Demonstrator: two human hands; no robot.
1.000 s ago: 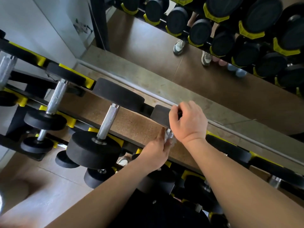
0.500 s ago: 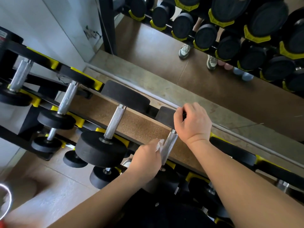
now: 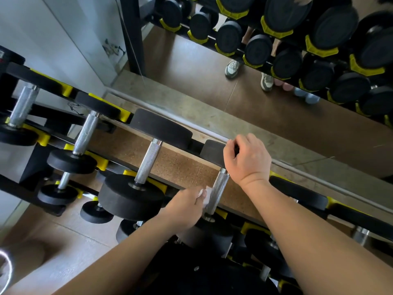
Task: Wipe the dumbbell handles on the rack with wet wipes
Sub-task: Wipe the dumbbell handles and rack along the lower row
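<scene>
Head view: my left hand (image 3: 187, 207) has its fingers curled on a crumpled white wet wipe (image 3: 205, 193) and presses it to the side of the dumbbell handle (image 3: 220, 186), low on the bar near the closer head. Beyond that grip, at the bar's far end, my right hand (image 3: 247, 160) is curled over the rim of the far head (image 3: 212, 151), bracing the dumbbell on the rack (image 3: 101, 163).

The risks, as I judge them:
- The handle is a bright steel cylinder with fine knurling, and the thin, soft wipe could snag and shred on it if dragged hard.
- The wipe touches only one side, so the side turned away from it may be missed.
- The heads are thick, matt black discs on yellow cradles, so the weight might roll if the bracing hand slackens.

Left of the grip, the next handle (image 3: 148, 162) has the same knurled steel. A speckled brown board (image 3: 176, 165) lies beneath both bars.
</scene>
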